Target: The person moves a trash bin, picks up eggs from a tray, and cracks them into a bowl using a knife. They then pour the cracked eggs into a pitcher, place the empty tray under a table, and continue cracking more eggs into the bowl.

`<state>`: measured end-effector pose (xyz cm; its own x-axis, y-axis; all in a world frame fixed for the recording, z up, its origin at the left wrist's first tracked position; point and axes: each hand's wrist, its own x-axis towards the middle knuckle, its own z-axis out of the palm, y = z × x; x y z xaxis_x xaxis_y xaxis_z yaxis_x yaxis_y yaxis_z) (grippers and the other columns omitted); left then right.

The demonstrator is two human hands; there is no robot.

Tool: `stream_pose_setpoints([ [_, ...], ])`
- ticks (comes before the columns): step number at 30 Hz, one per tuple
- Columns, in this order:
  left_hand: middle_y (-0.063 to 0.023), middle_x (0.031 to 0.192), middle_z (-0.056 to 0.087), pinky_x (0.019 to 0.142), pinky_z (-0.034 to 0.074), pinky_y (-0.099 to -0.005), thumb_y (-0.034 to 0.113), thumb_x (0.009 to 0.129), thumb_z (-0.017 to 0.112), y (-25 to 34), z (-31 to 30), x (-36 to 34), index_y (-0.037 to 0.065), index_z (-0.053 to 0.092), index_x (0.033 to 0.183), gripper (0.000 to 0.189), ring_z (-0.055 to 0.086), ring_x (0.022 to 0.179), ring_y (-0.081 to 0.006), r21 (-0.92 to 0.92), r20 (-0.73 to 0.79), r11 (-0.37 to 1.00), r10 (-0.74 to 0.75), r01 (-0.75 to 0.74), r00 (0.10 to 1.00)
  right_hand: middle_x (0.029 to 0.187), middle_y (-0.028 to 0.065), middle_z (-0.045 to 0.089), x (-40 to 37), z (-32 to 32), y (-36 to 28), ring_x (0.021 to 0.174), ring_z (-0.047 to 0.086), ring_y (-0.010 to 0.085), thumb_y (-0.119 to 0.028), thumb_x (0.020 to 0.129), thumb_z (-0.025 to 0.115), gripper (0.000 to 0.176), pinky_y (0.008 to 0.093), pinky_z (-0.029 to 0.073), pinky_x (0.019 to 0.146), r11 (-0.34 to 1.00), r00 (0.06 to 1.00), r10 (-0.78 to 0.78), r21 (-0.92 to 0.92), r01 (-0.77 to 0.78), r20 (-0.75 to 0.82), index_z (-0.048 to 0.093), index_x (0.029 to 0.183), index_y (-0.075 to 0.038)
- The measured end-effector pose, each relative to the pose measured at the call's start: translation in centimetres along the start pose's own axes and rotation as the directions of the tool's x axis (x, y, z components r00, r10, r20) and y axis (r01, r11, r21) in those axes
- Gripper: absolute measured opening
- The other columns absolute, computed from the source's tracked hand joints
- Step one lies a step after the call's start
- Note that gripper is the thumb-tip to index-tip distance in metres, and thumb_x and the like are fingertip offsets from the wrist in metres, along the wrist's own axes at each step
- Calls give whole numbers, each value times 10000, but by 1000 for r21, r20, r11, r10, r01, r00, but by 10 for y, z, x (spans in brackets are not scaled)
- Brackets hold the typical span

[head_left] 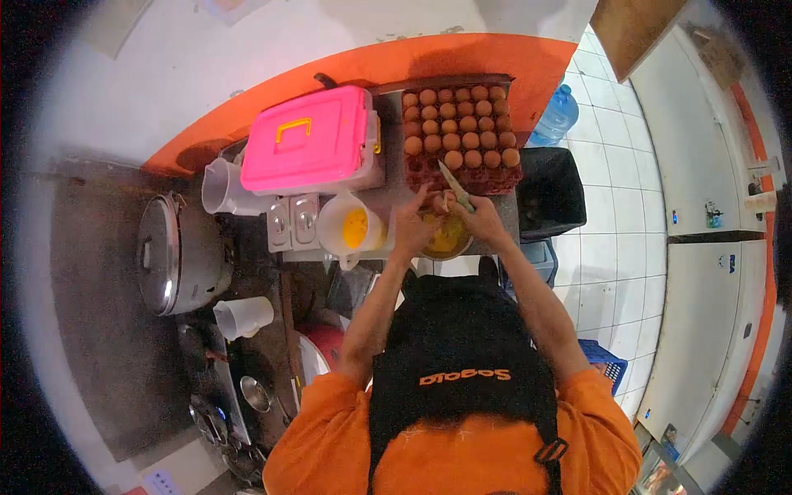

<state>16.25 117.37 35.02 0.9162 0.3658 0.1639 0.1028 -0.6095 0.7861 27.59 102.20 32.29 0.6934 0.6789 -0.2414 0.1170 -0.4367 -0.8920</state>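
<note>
A knife (451, 181) is in my right hand (484, 223), its blade pointing up and away toward the egg trays. My left hand (410, 221) has its fingers closed round what looks like an egg (446, 200), mostly hidden by the fingers, close to the knife. Below both hands is a round bowl (468, 247) with yellow cracked egg in it. Just beyond the hands stands a stack of dark red egg trays (462, 179), the top one bearing many brown eggs (468, 124). A white pitcher (334, 221) with yellow egg inside stands left of my left hand.
A pink-lidded box (307, 136) sits at the back left, with lidded steel containers (304, 221) before it. Left are a large pot (186, 256) and another white pitcher (245, 318). A black bin (553, 190) and a water bottle (558, 111) stand right of the counter.
</note>
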Motion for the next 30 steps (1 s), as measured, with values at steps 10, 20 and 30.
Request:
stream_pose_setpoints([
  [10,-202,1342,511,964,448,-496,91,773,735,28,40,96,85,435,1405,700,461,1236,-412,389,111,881,245,-269,963,820,201,691,-54,-131,-8,724,688,265,-348,887,699,405,338,513,652,986,703,-84,-160,-42,-706,667,1149,-41],
  [20,-173,1211,588,947,484,-425,133,813,744,-19,18,98,63,456,1339,605,576,1125,-314,-49,72,998,-31,34,997,676,194,622,-45,-80,10,638,656,334,-264,967,581,284,383,484,564,982,833,-180,-139,125,-524,660,965,9],
  [30,-63,1096,667,931,501,-310,121,868,722,28,-49,29,36,606,1262,420,603,1031,-146,-578,78,763,-300,289,951,772,240,644,-24,15,-66,701,631,444,-240,969,537,228,488,475,578,947,934,-291,-198,251,-207,577,986,-16],
])
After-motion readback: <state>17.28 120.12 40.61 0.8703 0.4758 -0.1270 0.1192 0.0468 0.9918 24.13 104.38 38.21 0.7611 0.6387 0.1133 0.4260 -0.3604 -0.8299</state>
